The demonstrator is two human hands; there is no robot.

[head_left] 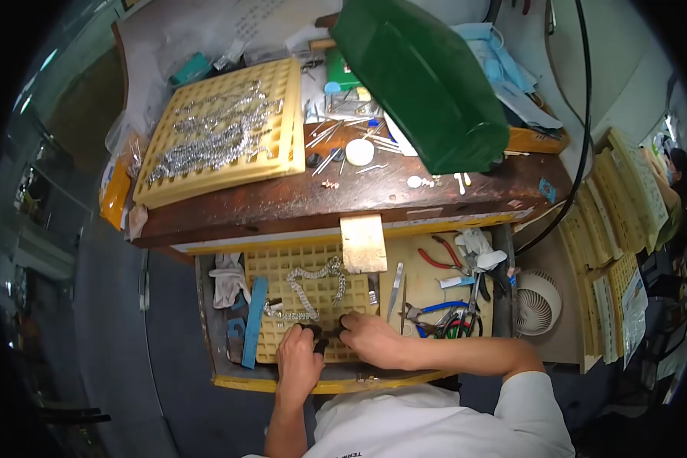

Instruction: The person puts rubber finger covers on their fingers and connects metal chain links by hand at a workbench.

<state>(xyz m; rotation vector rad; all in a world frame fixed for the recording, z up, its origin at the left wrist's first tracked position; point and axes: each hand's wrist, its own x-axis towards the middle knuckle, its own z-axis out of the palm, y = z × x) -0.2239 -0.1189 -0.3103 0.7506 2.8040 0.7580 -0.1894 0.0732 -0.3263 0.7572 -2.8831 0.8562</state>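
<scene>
My left hand (299, 357) is closed over the near edge of a cream grid tray (355, 294) in the pulled-out drawer. Its thumb and a fingertip wear black covers. Just beyond those fingertips a thick silver link chain (301, 294) lies in a bent line on the tray; whether the hand touches it I cannot tell. Close by on the right, my right hand (375, 342) has its fingers curled in, also with black on the fingertips. Whatever either hand pinches is hidden or too small to make out.
A wooden bench pin (363, 243) juts over the drawer. Right of the tray lie tweezers (395, 288), red-handled pliers (441, 256) and blue-handled pliers (439, 307). Above, on the bench, are stacked trays (291, 126) of silver chains and a green lamp shade (427, 84). A fan (537, 301) stands at right.
</scene>
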